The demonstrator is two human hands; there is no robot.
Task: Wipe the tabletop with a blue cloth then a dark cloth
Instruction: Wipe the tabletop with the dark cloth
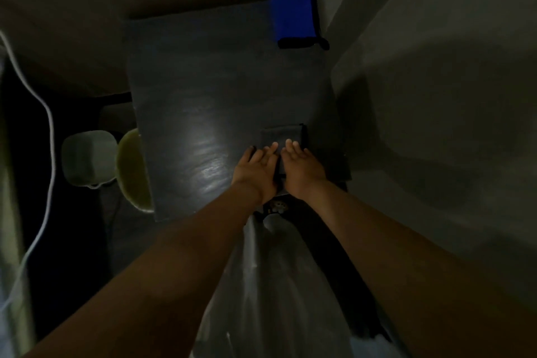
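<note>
A dark tabletop (203, 90) fills the middle of the dim view. The folded blue cloth (293, 16) with a black edge lies at the table's far right corner, untouched. A dark cloth (283, 134) lies near the front right edge. My left hand (257, 168) and my right hand (300, 167) rest side by side on the near part of the dark cloth, palms down with straight fingers pressing it onto the table.
A grey wall (436, 96) runs close along the table's right side. Left of the table stand a pale container (85, 157) and a yellowish round bin (132, 168). A white cable (49, 125) hangs at the far left. A translucent plastic bag (276, 285) lies below the front edge.
</note>
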